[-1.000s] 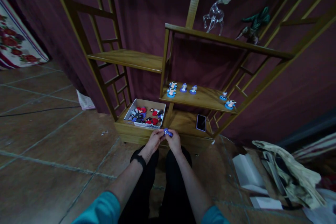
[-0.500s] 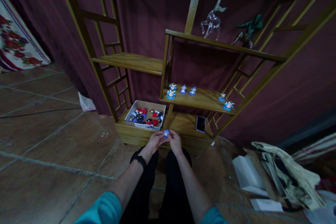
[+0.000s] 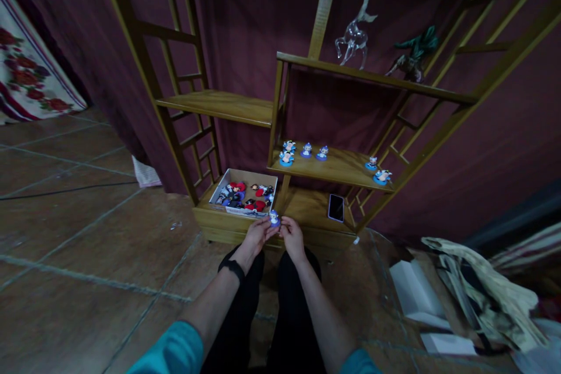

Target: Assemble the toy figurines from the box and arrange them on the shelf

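A small purple-and-white figurine (image 3: 274,218) stands upright in the fingers of my left hand (image 3: 258,235), just in front of the cabinet's lower shelf. My right hand (image 3: 291,236) is close beside it on the right, fingers loosely bent and a little apart from the figurine. Right behind my hands, an open cardboard box (image 3: 252,176) holds several figurines in red, black, purple and white. On the shelf above, two purple-and-white figurines (image 3: 322,153) stand near the middle. Two blue-based figurines (image 3: 286,158) are at its left end, two more blue-based figurines (image 3: 382,177) at its right.
A phone (image 3: 336,208) lies on the lower shelf (image 3: 302,204), right of the box. Higher up stand a clear glass horse (image 3: 354,41) and a dark green-brown statue (image 3: 414,55). White boxes (image 3: 416,292) and pale cloth (image 3: 491,286) lie on the floor at right.
The figurine between my hands has turned upright and moved slightly left in my left hand. My right fingers have drawn a little away from it.
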`<action>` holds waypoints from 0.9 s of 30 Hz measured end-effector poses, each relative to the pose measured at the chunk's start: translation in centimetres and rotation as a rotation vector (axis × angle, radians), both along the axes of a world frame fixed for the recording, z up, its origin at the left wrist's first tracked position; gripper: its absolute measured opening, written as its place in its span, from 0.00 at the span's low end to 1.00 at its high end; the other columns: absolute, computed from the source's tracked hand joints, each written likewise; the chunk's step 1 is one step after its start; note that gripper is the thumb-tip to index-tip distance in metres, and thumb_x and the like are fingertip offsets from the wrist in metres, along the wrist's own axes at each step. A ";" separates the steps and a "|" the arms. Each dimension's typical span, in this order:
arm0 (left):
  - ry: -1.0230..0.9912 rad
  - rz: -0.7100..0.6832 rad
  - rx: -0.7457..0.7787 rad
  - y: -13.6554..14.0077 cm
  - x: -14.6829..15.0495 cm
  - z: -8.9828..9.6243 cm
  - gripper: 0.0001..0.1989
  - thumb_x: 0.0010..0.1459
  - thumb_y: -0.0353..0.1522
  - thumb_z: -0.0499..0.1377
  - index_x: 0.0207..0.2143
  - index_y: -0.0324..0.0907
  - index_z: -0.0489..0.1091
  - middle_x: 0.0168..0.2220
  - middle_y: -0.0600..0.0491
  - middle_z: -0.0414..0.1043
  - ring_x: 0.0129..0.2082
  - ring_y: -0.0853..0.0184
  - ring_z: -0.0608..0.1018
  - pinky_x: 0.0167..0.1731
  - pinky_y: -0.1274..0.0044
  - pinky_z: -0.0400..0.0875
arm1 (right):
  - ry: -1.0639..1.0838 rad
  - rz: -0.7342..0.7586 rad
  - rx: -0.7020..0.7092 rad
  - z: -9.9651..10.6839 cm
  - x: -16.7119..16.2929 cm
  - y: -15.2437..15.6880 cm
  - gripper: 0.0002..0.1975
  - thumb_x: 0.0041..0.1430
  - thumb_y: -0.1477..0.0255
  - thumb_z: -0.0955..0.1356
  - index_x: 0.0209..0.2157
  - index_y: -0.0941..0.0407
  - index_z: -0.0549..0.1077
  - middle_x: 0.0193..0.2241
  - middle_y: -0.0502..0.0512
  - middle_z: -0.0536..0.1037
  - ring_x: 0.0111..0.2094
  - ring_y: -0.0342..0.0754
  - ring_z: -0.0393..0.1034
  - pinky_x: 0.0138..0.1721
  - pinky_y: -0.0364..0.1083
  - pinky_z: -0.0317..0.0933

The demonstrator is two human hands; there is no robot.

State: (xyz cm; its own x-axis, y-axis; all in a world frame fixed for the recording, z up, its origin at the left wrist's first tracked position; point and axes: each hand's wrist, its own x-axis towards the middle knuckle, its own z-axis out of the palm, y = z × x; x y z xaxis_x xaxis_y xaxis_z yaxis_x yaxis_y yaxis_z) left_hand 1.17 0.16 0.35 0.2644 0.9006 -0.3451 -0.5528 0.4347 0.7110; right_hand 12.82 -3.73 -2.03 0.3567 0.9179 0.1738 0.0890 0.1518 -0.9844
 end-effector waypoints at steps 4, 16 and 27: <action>-0.053 0.070 -0.015 0.2 -0.6 0.3 0.07 0.50 0.22 0.58 0.34 0.35 0.66 0.29 0.45 0.75 0.31 0.64 0.78 0.33 0.74 0.74 | -0.006 -0.015 0.016 1.4 0.2 0.4 0.18 0.50 0.72 0.61 0.44 0.55 0.69 0.34 0.53 0.74 0.28 0.43 0.68 0.25 0.41 0.66; -0.046 -0.015 -0.021 0.3 -0.7 -0.1 0.07 0.50 0.22 0.58 0.33 0.35 0.66 0.30 0.46 0.74 0.31 0.65 0.78 0.33 0.75 0.73 | -0.040 -0.062 -0.031 0.5 1.0 1.0 0.15 0.50 0.71 0.61 0.40 0.55 0.71 0.33 0.53 0.75 0.32 0.46 0.70 0.29 0.44 0.66; 0.069 -0.126 0.070 -0.5 -0.1 -0.1 0.09 0.48 0.22 0.59 0.35 0.36 0.70 0.30 0.47 0.74 0.27 0.70 0.77 0.31 0.77 0.72 | -0.130 -0.017 -0.006 0.7 0.7 1.0 0.16 0.48 0.71 0.64 0.41 0.52 0.71 0.34 0.50 0.76 0.36 0.46 0.70 0.40 0.47 0.64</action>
State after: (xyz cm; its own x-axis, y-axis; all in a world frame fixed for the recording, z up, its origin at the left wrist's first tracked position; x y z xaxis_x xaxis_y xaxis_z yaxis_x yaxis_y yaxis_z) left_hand 1.11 -0.33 0.28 0.3544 0.8842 -0.3042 -0.4461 0.4458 0.7761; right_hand 13.57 -2.77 -1.33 0.3476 0.9129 0.2140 0.2181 0.1432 -0.9654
